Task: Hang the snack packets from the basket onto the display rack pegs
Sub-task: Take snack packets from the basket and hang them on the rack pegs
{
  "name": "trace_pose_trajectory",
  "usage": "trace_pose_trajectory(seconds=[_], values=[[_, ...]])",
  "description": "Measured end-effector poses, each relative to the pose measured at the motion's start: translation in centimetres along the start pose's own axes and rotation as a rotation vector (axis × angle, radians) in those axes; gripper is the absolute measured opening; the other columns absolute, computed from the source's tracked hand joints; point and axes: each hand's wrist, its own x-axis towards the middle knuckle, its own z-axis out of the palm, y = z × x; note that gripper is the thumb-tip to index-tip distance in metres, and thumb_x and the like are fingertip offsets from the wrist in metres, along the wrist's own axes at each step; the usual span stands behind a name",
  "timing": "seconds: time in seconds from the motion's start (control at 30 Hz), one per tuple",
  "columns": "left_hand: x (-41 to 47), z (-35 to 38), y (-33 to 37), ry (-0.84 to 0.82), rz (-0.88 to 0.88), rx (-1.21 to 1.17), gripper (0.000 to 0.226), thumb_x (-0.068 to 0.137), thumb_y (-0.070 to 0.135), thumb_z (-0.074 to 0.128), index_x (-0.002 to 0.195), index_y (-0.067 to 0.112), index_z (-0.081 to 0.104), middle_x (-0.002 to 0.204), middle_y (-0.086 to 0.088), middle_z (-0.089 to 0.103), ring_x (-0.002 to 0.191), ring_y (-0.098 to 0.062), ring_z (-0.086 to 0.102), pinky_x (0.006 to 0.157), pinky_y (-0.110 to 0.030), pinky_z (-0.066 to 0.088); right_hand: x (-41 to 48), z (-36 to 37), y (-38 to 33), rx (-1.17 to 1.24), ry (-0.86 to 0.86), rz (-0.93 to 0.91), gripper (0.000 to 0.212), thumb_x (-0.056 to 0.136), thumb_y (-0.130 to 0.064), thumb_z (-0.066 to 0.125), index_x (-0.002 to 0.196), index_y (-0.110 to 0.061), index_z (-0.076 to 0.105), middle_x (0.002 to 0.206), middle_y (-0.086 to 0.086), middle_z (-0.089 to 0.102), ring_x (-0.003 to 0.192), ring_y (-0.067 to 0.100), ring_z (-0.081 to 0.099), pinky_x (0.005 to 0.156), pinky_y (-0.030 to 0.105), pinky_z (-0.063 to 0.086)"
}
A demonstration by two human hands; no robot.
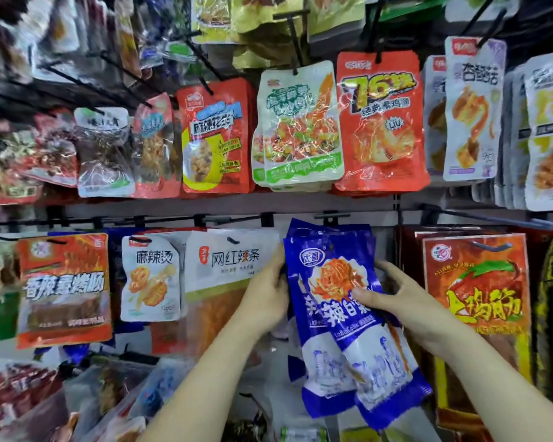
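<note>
A bunch of blue-and-white snack packets (336, 317) hangs low at the middle of the display rack, under a black peg bracket (331, 216). The front packets tilt to the right at their lower ends. My left hand (267, 298) grips the bunch's left edge, fingers curled behind it. My right hand (403, 301) holds the right side, thumb pressed on the front packet's face and fingers behind. The peg's tip is hidden by the packets. No basket is in view.
Packets crowd the rack all around: a white packet (227, 263) just left of the blue bunch, a red-orange one (476, 288) to the right, orange and green packets (380, 122) on the row above. Black pegs (296, 30) jut out overhead. More bags (77, 403) lie below left.
</note>
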Motion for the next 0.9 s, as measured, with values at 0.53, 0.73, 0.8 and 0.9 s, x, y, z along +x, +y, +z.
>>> trace_pose_trajectory(seconds=[0.53, 0.73, 0.8, 0.9], values=[[-3.7, 2.3, -0.8, -0.08, -0.356, -0.365, 0.025, 0.102, 0.032, 0.043, 0.124, 0.024, 0.053, 0.119, -0.002, 0.067, 0.097, -0.011, 0.068, 0.074, -0.025, 0.056, -3.2, 1.5, 0.1, 0.018, 0.043, -0.04, 0.076, 0.067, -0.049, 0.067, 0.128, -0.057, 0.022, 0.104, -0.009, 0.07, 0.086, 0.012, 0.073, 0.074, 0.033, 0.057], [-6.3, 2.2, 0.5, -0.099, -0.545, -0.732, 0.035, 0.1, 0.018, 0.045, 0.066, 0.01, 0.05, 0.047, 0.0, 0.061, 0.043, -0.011, 0.058, 0.041, -0.018, 0.044, -4.4, 2.8, 1.6, -0.047, 0.056, -0.093, 0.096, 0.063, -0.064, 0.067, 0.142, -0.059, 0.014, 0.115, -0.026, 0.064, 0.099, 0.001, 0.068, 0.092, 0.036, 0.054], [-7.2, 1.9, 1.3, -0.061, -0.515, -0.689, 0.038, 0.102, 0.016, 0.041, 0.066, 0.008, 0.053, 0.046, 0.003, 0.063, 0.04, -0.004, 0.059, 0.042, -0.017, 0.045, -4.6, 2.5, 1.4, -0.049, 0.05, -0.086, 0.096, 0.062, -0.066, 0.066, 0.144, -0.056, 0.016, 0.119, -0.025, 0.062, 0.1, 0.0, 0.067, 0.091, 0.033, 0.055], [-8.4, 1.3, 2.6, 0.087, -0.385, -0.725, 0.033, 0.101, 0.037, 0.037, 0.096, 0.021, 0.066, 0.099, 0.0, 0.075, 0.081, -0.003, 0.07, 0.066, -0.022, 0.051, -5.1, 2.4, 0.9, -0.032, 0.064, -0.076, 0.079, 0.069, -0.059, 0.061, 0.136, -0.056, 0.019, 0.116, -0.026, 0.059, 0.094, -0.004, 0.066, 0.074, 0.016, 0.054]])
